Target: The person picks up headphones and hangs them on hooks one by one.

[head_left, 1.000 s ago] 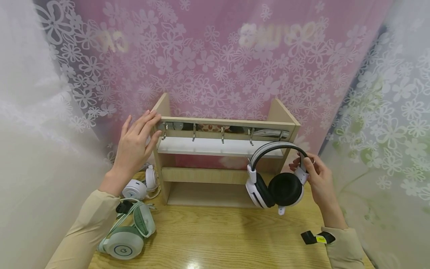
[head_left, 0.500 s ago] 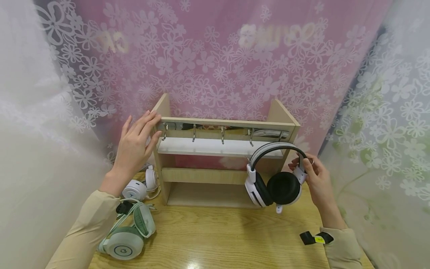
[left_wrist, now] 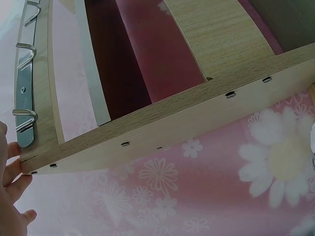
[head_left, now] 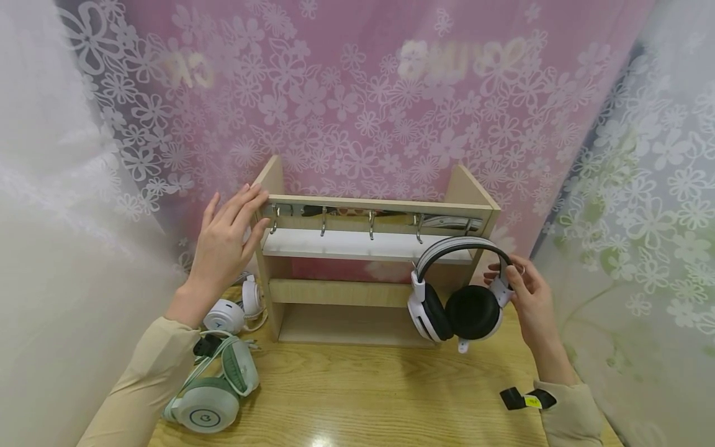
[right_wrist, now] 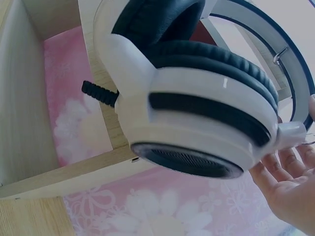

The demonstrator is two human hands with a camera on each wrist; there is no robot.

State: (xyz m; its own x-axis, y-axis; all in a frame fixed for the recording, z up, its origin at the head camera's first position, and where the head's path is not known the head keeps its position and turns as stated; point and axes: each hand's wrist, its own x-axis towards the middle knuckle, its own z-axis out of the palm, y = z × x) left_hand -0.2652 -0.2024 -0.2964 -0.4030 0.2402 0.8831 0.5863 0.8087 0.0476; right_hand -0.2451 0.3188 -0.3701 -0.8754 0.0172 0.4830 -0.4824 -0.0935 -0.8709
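White over-ear headphones [head_left: 473, 313] with black ear pads are in front of the right end of a small wooden shelf [head_left: 341, 292]. My right hand [head_left: 533, 304] grips them at the right side, where the headband meets the ear cup. In the right wrist view the white ear cup [right_wrist: 197, 118] fills the middle, a short black ribbed piece [right_wrist: 98, 93] sticking out of it. The headband overlaps the rightmost metal hook [head_left: 468, 225] in the head view. My left hand [head_left: 226, 239] rests with extended fingers on the shelf's upper left corner, beside a hook [left_wrist: 24, 120].
Several metal hooks [head_left: 371, 225] line the shelf's top front board. On the wooden table [head_left: 346, 397], left of the shelf, lie green-and-white headphones [head_left: 209, 403] with their cable, and smaller white headphones [head_left: 224, 315] behind them. A pink floral curtain [head_left: 357, 93] stands behind the shelf.
The white headphones in my right hand have shifted very slightly, their ear cups a little left and up. My left hand stays on the shelf corner.
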